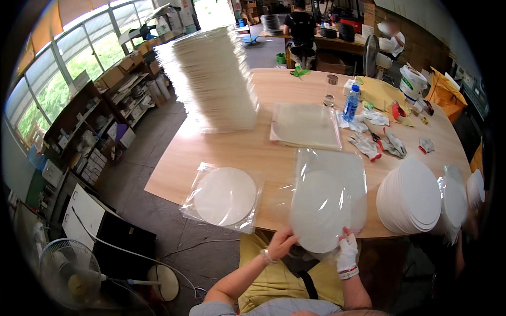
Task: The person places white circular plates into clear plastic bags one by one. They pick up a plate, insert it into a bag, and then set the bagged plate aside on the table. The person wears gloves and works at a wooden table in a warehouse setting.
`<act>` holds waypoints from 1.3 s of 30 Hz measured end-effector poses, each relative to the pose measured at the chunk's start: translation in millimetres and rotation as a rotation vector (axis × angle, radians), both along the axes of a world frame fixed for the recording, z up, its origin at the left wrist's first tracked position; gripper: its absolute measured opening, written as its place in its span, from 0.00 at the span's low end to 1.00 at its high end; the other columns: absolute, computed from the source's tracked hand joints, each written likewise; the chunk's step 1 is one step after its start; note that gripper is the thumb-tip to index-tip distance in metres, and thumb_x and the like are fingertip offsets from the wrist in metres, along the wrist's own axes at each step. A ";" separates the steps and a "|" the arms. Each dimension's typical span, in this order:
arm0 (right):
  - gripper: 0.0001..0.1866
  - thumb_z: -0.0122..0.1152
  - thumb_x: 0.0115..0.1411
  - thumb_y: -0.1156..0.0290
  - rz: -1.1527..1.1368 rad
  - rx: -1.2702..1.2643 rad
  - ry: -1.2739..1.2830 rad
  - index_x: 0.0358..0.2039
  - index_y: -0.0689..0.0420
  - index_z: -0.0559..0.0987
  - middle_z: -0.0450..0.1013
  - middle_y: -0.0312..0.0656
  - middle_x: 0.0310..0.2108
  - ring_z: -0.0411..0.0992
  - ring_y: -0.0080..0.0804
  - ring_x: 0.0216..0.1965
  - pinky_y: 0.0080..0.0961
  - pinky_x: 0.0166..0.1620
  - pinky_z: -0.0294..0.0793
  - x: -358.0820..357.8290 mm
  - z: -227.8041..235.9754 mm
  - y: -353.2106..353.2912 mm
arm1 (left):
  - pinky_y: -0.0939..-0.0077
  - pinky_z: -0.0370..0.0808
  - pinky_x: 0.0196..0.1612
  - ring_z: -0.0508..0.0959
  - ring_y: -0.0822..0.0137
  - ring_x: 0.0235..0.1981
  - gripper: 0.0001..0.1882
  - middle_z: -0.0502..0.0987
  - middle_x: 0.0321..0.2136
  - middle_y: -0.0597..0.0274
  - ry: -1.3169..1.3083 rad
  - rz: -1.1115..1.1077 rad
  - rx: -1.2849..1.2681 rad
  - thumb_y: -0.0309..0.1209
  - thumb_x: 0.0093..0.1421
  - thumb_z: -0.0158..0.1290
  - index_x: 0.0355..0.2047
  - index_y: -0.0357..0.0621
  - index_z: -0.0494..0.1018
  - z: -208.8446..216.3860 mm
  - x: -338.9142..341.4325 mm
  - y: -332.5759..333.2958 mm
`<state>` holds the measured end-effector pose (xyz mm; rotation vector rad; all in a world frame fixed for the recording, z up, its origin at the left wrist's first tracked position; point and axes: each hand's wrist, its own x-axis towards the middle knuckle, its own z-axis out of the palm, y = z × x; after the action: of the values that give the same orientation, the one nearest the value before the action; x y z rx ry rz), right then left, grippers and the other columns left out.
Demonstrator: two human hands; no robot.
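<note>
A round white disc (320, 210) lies partly inside a clear plastic bag (358, 174) at the table's near edge, its lower rim sticking out toward me. My left hand (283, 244), bare with a band at the wrist, pinches the bag's edge by the disc's lower left rim. On the other side my right hand (347, 253), in a white glove with bare fingertips, grips the bag's edge near the disc's lower right. To the left lies a bagged white disc (225, 196). A stack of white discs (408, 197) leans at the right.
A tall stack of bagged sheets (211, 79) stands at the back left, beside a flat pile of clear bags (305, 125). Gloves (365, 145), a water bottle (351, 104) and a bucket (412, 83) are at the right. A floor fan (71, 271) stands lower left. Two people sit farther back.
</note>
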<state>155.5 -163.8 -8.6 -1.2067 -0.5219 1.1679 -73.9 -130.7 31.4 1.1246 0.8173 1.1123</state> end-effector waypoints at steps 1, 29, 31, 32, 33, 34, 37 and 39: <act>0.21 0.47 0.52 0.79 0.066 -0.018 -0.094 0.49 0.62 0.68 0.64 0.31 0.27 0.61 0.13 0.27 0.12 0.34 0.65 -19.9 4.4 8.4 | 0.83 0.70 0.29 0.70 0.79 0.24 0.06 0.69 0.21 0.70 0.059 0.034 0.044 0.27 0.59 0.47 0.26 0.38 0.67 11.1 -22.0 -4.3; 0.11 0.49 0.54 0.67 0.656 0.095 -0.806 0.33 0.61 0.75 0.72 0.47 0.26 0.71 0.37 0.30 0.29 0.33 0.69 -39.3 21.4 55.8 | 0.36 0.45 0.57 0.43 0.55 0.65 0.32 0.47 0.63 0.60 1.657 0.425 0.073 0.43 0.55 0.44 0.60 0.49 0.54 -102.6 -230.0 84.5; 0.09 0.52 0.52 0.67 0.380 0.125 -1.214 0.28 0.59 0.76 0.71 0.48 0.25 0.71 0.40 0.28 0.31 0.33 0.69 35.9 59.6 23.2 | 0.42 0.46 0.58 0.41 0.56 0.65 0.34 0.45 0.64 0.58 1.735 0.484 -0.026 0.43 0.56 0.44 0.61 0.48 0.50 -65.6 -209.0 71.4; 0.07 0.55 0.51 0.68 0.159 0.143 -1.365 0.26 0.59 0.76 0.70 0.48 0.24 0.70 0.42 0.29 0.32 0.33 0.69 61.7 93.4 8.8 | 0.47 0.48 0.59 0.44 0.56 0.64 0.33 0.45 0.64 0.58 1.523 0.602 0.178 0.40 0.58 0.44 0.62 0.47 0.48 -65.9 -212.9 70.0; 0.04 0.56 0.48 0.73 -0.008 0.181 -1.352 0.26 0.58 0.75 0.70 0.47 0.25 0.70 0.41 0.29 0.33 0.33 0.70 99.1 102.9 -5.1 | 0.52 0.49 0.60 0.47 0.55 0.63 0.33 0.45 0.63 0.58 1.285 0.694 0.378 0.38 0.59 0.45 0.62 0.47 0.47 -73.7 -218.2 74.5; 0.04 0.56 0.45 0.77 -0.120 0.288 -1.617 0.25 0.59 0.74 0.70 0.45 0.27 0.70 0.41 0.29 0.33 0.33 0.70 131.8 119.5 -10.4 | 0.58 0.51 0.60 0.50 0.54 0.63 0.33 0.46 0.63 0.58 1.043 0.796 0.545 0.36 0.60 0.45 0.62 0.46 0.45 -76.1 -224.4 71.1; 0.06 0.57 0.44 0.77 -0.183 0.215 -1.872 0.25 0.59 0.73 0.70 0.42 0.37 0.69 0.41 0.33 0.30 0.38 0.71 196.9 153.7 -27.5 | 0.60 0.56 0.58 0.56 0.57 0.59 0.32 0.49 0.62 0.58 0.759 0.760 0.619 0.32 0.59 0.48 0.61 0.43 0.47 -40.4 -195.0 68.6; 0.08 0.59 0.43 0.75 -0.139 0.130 -1.869 0.27 0.60 0.72 0.69 0.41 0.41 0.68 0.40 0.39 0.29 0.41 0.70 220.2 153.1 -23.4 | 0.65 0.63 0.53 0.63 0.58 0.54 0.28 0.54 0.60 0.56 0.747 0.668 0.476 0.27 0.59 0.46 0.59 0.40 0.52 -30.6 -179.0 66.7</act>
<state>375.7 -187.2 144.4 -1.9053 -1.7513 -0.4709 -252.9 -64.0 0.9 1.7840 1.6502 1.4958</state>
